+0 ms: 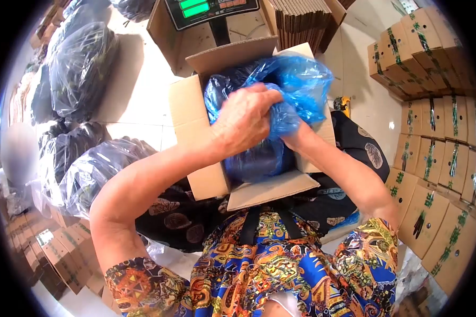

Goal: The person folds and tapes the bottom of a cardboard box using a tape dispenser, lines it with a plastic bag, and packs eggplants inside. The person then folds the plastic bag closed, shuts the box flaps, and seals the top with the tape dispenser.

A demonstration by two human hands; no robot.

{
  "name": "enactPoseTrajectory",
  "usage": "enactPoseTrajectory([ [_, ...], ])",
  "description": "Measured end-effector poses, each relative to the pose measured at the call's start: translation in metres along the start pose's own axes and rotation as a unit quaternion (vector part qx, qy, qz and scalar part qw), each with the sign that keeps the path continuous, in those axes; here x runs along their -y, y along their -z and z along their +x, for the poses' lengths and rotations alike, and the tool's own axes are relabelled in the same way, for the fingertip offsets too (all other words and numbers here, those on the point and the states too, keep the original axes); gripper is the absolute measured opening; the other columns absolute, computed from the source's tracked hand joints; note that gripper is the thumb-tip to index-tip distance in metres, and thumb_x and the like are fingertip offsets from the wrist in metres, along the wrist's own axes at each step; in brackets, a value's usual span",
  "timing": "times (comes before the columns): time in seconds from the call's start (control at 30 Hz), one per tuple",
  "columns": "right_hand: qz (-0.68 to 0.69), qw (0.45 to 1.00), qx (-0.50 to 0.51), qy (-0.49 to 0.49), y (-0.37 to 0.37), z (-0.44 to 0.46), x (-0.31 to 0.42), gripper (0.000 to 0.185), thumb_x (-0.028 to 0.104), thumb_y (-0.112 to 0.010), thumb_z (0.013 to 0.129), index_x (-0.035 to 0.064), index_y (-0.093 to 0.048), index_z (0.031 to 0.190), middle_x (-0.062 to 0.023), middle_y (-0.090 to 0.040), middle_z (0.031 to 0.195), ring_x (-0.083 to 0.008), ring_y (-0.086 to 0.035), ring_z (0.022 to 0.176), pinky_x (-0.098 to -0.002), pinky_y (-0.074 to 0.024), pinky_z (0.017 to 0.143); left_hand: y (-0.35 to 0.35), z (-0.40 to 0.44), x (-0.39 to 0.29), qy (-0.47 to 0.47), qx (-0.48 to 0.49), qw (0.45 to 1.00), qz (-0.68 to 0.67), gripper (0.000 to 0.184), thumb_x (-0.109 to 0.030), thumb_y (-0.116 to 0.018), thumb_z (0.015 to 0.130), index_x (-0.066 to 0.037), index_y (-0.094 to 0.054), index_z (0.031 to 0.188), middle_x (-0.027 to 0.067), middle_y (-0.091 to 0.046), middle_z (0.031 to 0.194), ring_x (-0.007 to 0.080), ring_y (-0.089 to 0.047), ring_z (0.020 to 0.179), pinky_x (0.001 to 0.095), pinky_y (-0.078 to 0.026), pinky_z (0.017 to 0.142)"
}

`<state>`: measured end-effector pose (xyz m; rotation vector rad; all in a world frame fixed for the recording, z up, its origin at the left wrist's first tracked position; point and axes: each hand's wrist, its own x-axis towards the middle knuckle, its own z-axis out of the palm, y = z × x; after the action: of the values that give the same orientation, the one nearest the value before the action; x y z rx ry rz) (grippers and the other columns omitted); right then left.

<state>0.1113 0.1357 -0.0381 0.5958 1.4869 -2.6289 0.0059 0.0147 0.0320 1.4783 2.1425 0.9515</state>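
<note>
An open cardboard box [272,191] stands before my lap with its flaps folded out. Inside it lies a blue plastic bag [301,79], its loose upper part bunched up and dark contents showing through the film lower down. My left hand [244,117] is closed on the gathered neck of the bag, fingers curled in a grip. On the other side of the neck, my right hand [293,132] is mostly covered by the blue film. Its fingers are hidden, so their hold cannot be made out.
A scale with a green display [195,8] stands beyond the box. Flattened cardboard [301,18] is stacked at the back. Clear bags of dark goods [84,68] lie at left. Taped cartons [426,222] are piled at right, and a yellow tape dispenser [344,104] lies near the box.
</note>
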Motion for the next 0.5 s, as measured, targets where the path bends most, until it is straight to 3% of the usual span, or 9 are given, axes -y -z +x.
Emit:
enactPoseTrajectory([
  [0.03,-0.108,0.994,-0.001,-0.011,0.003,0.014,-0.003,0.027,0.01,-0.06,0.095,0.008,-0.053,0.121,-0.0004,-0.059,0.112,-0.0091,-0.052,0.104,-0.027,-0.0479,0.091,0.014,0.009,-0.01,-0.022,-0.061,0.997,0.042,0.053,-0.005,-0.069,0.077,-0.005,-0.051,0.127,0.022,-0.059,0.115,0.039,-0.059,0.105,0.0427,-0.048,0.093],
  [0.07,-0.204,0.968,-0.026,0.141,0.0,0.008,-0.015,0.027,0.016,-0.057,0.097,0.0074,-0.052,0.122,-0.0054,-0.059,0.114,-0.015,-0.052,0.112,-0.0328,-0.0442,0.098,0.022,0.016,-0.017,-0.045,-0.118,0.989,0.081,0.062,-0.007,-0.072,0.075,-0.006,-0.048,0.132,0.023,-0.055,0.125,0.0406,-0.055,0.113,0.0442,-0.046,0.098],
  [0.17,-0.443,0.889,0.003,0.111,-0.004,0.005,-0.02,0.038,0.025,-0.052,0.1,0.0074,-0.05,0.133,-0.012,-0.055,0.134,-0.0243,-0.047,0.127,-0.0397,-0.0319,0.112,-0.007,0.052,-0.01,-0.048,-0.197,0.978,0.053,0.062,-0.013,-0.073,0.074,-0.005,-0.046,0.129,0.0209,-0.046,0.132,0.0418,-0.045,0.121,0.0458,-0.047,0.098],
  [0.2,-0.533,0.833,0.054,0.135,0.004,0.007,-0.028,0.035,0.022,-0.053,0.097,0.0077,-0.053,0.128,-0.0129,-0.057,0.13,-0.0258,-0.05,0.122,-0.0409,-0.0354,0.108,-0.023,0.06,-0.001,-0.018,-0.164,0.984,0.062,0.078,-0.016,-0.078,0.071,-0.005,-0.038,0.137,0.0221,-0.044,0.136,0.0462,-0.051,0.115,0.0477,-0.049,0.097],
  [0.27,-0.625,0.74,0.143,0.201,0.017,0.001,-0.032,0.029,0.017,-0.055,0.09,0.0083,-0.057,0.118,-0.0148,-0.06,0.122,-0.0289,-0.056,0.112,-0.0433,-0.0422,0.101,-0.039,0.067,0.014,0.11,0.011,0.993,0.046,0.062,-0.013,-0.073,0.073,-0.007,-0.049,0.13,0.0253,-0.055,0.124,0.0476,-0.06,0.102,0.0502,-0.052,0.09],
  [0.3,-0.627,0.729,0.164,0.221,0.021,-0.004,-0.031,0.027,0.014,-0.056,0.087,0.0086,-0.059,0.113,-0.0157,-0.062,0.118,-0.0305,-0.059,0.107,-0.0445,-0.0456,0.097,-0.047,0.07,0.034,0.085,0.033,0.993,0.082,0.05,-0.011,-0.069,0.073,-0.008,-0.055,0.122,0.0253,-0.06,0.111,0.0465,-0.063,0.095,0.0511,-0.053,0.086],
  [0.37,-0.458,0.852,0.144,0.209,0.015,-0.02,-0.006,0.03,0.014,-0.06,0.082,0.0081,-0.061,0.112,-0.0142,-0.065,0.113,-0.0296,-0.061,0.103,-0.0421,-0.0476,0.096,-0.035,0.065,0.069,0.035,-0.002,0.995,0.097,0.028,-0.007,-0.062,0.074,-0.008,-0.063,0.103,0.0242,-0.065,0.089,0.0437,-0.066,0.085,0.0517,-0.055,0.079],
  [0.4,-0.417,0.871,0.132,0.223,0.018,-0.023,0.004,0.032,0.016,-0.061,0.082,0.0078,-0.061,0.113,-0.0141,-0.065,0.113,-0.03,-0.061,0.103,-0.0417,-0.048,0.095,-0.021,0.054,0.081,0.013,-0.058,0.995,0.076,0.018,-0.006,-0.059,0.075,-0.008,-0.064,0.092,0.0231,-0.065,0.079,0.042,-0.066,0.083,0.0514,-0.055,0.076],
  [0.5,-0.458,0.849,0.049,0.258,0.037,-0.017,0.032,0.036,0.02,-0.065,0.082,0.0067,-0.061,0.115,-0.0137,-0.065,0.113,-0.0313,-0.062,0.104,-0.0404,-0.0492,0.094,0.034,0.021,0.083,0.086,0.007,0.963,0.255,0.015,-0.004,-0.06,0.075,-0.006,-0.061,0.09,0.0221,-0.065,0.08,0.0406,-0.066,0.081,0.0498,-0.055,0.07],
])
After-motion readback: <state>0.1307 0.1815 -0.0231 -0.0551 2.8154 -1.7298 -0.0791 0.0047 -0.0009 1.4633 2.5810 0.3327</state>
